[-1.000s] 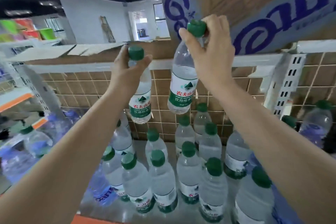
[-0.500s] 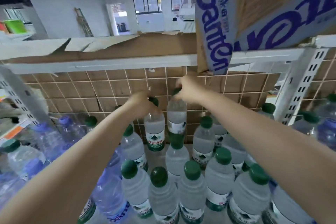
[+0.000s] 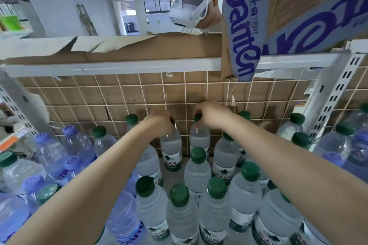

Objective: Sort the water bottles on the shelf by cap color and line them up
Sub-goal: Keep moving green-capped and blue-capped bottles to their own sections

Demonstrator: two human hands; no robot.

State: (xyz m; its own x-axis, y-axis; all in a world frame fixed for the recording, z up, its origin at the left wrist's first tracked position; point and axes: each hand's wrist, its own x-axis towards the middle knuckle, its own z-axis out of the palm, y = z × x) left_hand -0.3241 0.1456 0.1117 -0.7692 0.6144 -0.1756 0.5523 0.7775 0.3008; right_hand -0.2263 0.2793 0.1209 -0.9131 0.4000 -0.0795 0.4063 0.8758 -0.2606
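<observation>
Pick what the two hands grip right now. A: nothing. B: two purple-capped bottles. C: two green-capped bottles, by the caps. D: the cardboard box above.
C: the left hand and the right hand each grip a green-capped bottle by its cap, the left bottle and the right bottle side by side at the wire grid.

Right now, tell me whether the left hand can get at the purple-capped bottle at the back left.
Probably yes, once it lets go. The left hand grips a green-capped bottle by the cap at the back grid. The purple-capped bottle stands to its left with open space above its cap.
</observation>
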